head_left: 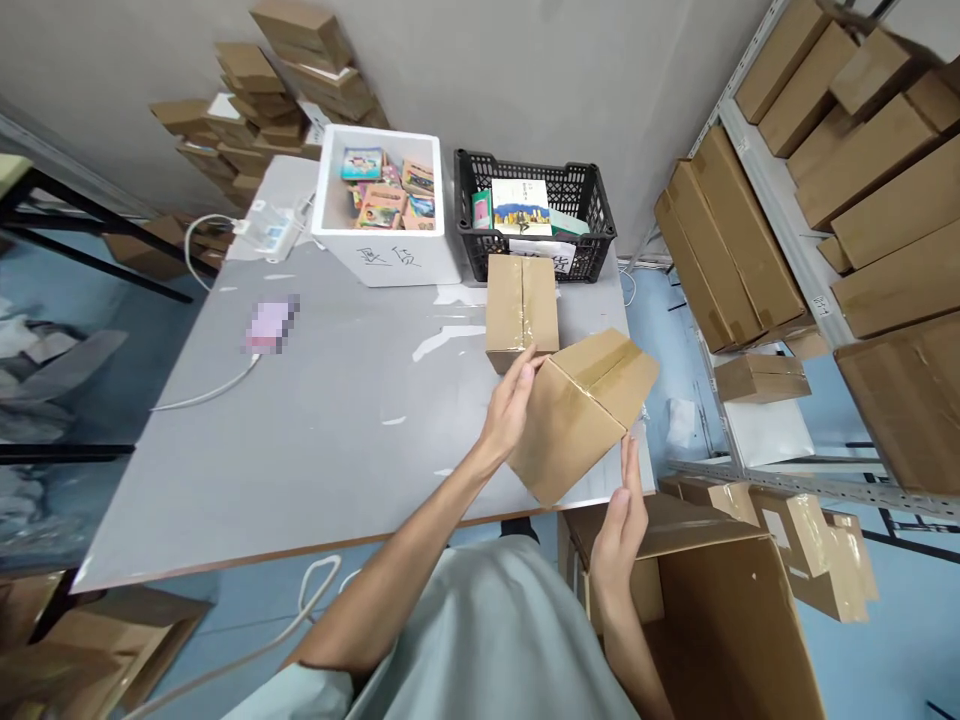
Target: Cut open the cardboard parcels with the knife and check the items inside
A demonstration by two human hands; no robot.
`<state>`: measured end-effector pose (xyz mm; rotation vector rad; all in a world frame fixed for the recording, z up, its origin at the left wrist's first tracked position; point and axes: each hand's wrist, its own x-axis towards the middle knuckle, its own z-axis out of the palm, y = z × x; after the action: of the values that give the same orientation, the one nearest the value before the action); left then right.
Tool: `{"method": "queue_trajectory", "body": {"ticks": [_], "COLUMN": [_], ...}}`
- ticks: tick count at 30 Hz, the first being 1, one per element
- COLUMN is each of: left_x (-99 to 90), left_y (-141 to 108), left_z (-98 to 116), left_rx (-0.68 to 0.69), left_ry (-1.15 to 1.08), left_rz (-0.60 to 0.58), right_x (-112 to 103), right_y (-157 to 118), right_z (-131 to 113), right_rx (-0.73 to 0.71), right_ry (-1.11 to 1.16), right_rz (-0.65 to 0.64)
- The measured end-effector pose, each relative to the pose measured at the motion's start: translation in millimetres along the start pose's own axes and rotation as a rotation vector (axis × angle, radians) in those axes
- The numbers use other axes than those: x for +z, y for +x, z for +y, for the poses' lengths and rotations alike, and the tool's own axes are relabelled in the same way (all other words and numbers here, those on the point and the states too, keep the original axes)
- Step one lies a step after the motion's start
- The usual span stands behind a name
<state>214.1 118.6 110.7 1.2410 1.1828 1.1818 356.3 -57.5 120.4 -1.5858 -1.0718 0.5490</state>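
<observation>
Tilted over the right front part of the table, a taped cardboard box (566,430) is held between my two hands. My left hand (510,405) presses against its left side, fingertips at the upper corner. On the opposite side, my right hand (622,510) has its straight fingers against the lower right corner, the palm turned inward. Just behind stands a smaller taped cardboard box (523,300), close to the fingertips of my left hand. The underside of the held box is hidden.
On the grey table (322,440) stand a white foam box (390,262) of small colourful packs and a black crate (592,215) with books. A phone-like blurred item (270,325) lies left. A large open carton (735,620) is at right front, below shelves (795,250) of cartons.
</observation>
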Motion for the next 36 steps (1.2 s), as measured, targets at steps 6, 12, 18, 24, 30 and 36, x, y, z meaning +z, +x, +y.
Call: {"method": "queue_trajectory", "body": {"ticks": [6, 12, 18, 24, 30, 36], "left_x": [-69.6, -157.8, -256.2, -335.8, -366.5, -376.1], "left_y": [-15, -32, -36, -34, -63, -105], "left_z": [10, -8, -40, -83, -126, -174], "left_rx": [0.039, -0.007, -0.032, -0.084, -0.181, -0.357], "left_ry": [-0.028, -0.09, -0.026, 0.025, -0.047, -0.102], "left_rz": [0.073, 0.07, 0.076, 0.021, -0.008, 0.072], "right_x": [28, 88, 194, 292, 251, 145], "right_y": [-64, -118, -198, -255, -236, -169], "right_z": [-55, -82, -83, -66, -62, 7], "right_rx": [-0.142, 0.017, 0.145, 0.263, 0.151, 0.37], "right_ry": [-0.004, 0.065, 0.106, 0.083, -0.143, -0.291], "right_rz": [-0.197, -0.275, -0.352, -0.678, -0.492, 0.112]}}
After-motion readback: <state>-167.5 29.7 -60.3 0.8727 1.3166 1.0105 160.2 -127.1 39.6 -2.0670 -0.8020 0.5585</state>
